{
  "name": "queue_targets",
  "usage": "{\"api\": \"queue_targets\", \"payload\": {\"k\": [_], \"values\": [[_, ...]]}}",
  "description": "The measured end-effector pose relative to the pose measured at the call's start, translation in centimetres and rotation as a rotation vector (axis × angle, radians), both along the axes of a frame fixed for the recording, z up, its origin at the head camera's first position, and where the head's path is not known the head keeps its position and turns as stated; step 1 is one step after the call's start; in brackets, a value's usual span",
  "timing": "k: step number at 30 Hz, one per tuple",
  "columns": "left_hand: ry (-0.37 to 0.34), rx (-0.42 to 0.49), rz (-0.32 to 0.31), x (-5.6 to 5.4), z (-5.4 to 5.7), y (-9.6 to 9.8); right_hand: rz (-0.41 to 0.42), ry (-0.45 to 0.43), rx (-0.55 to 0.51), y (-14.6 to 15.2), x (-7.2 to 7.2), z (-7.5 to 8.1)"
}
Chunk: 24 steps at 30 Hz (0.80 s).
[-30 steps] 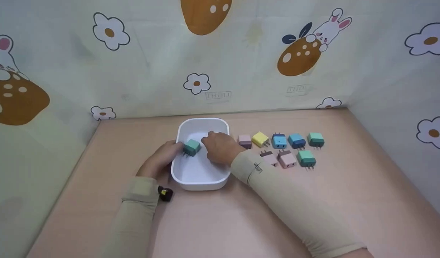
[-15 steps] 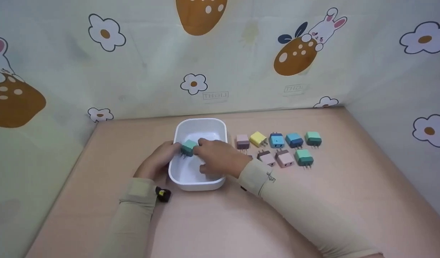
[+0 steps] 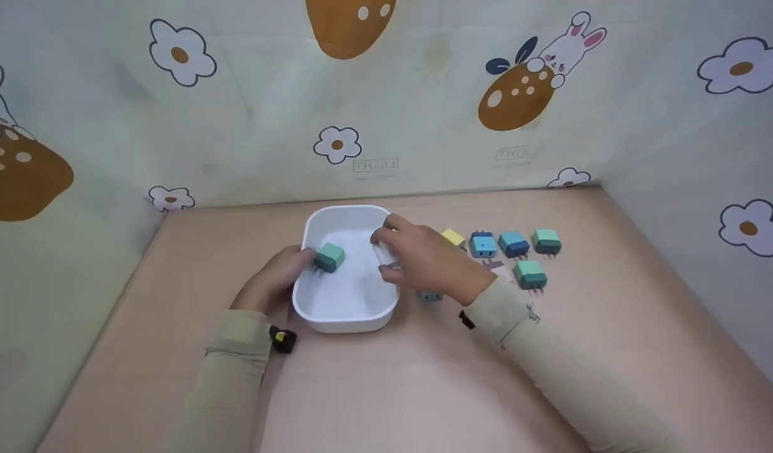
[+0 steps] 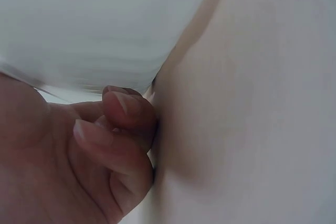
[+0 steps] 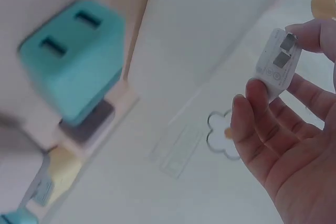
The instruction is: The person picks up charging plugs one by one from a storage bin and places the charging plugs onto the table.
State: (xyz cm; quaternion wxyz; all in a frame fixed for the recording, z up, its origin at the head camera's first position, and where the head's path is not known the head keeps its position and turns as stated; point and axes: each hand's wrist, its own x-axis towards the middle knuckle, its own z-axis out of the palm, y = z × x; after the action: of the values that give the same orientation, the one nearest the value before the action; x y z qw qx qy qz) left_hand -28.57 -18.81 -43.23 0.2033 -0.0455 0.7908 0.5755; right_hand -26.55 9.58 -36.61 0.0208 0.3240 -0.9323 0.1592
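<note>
My left hand [image 3: 274, 275] grips the left side of a white plastic box [image 3: 347, 326], thumb at the rim. In the left wrist view its fingers [image 4: 118, 153] curl beside the box wall [image 4: 94, 30], close to the tabletop. A green charger plug [image 3: 331, 257] lies inside the box near that thumb. At the right rim, my right hand [image 3: 433, 258] pinches a white charger plug [image 5: 270, 69] between thumb and fingertips. Two grey metal squares show on the white plug's end in the right wrist view. The right hand hides part of the box's right rim.
Right of the box lie yellow [image 3: 452, 237], blue [image 3: 483, 245], pink [image 3: 498, 269] and green charger plugs [image 3: 530, 275]. A teal plug [image 3: 430, 296] sits under the right wrist, large in the right wrist view. A patterned cloth [image 3: 260, 126] stands behind the table.
My right hand has moved from inside the box, near the green plug, to the right rim, and a white plug now shows in its fingers. My left hand stays at the box.
</note>
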Motion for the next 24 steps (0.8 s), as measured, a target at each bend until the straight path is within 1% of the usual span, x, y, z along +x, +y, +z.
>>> {"api": "queue_targets", "payload": {"k": [4,8,10,14,19,22,24], "values": [[0.0,-0.017,0.002,-0.1,0.1,-0.1,-0.044,0.031,-0.069,2.5,-0.3,0.5],[0.006,-0.038,0.0,-0.2,0.3,-0.2,-0.072,0.051,-0.105,4.8,-0.3,1.0],[-0.003,-0.017,-0.002,-0.2,0.3,-0.2,-0.09,0.049,-0.121,5.8,-0.3,1.3],[-0.019,-0.004,0.005,-0.3,0.3,-0.2,-0.131,0.041,-0.13,7.5,-0.1,1.6],[-0.018,-0.028,0.003,-0.3,0.1,-0.2,-0.181,0.027,-0.119,9.7,0.4,1.5],[0.0,-0.035,-0.005,-0.3,0.0,-0.1,-0.176,0.063,-0.143,11.4,0.5,1.2],[0.003,-0.033,-0.011,-0.3,0.0,0.0,-0.188,0.076,-0.169,12.5,0.6,0.9]]}}
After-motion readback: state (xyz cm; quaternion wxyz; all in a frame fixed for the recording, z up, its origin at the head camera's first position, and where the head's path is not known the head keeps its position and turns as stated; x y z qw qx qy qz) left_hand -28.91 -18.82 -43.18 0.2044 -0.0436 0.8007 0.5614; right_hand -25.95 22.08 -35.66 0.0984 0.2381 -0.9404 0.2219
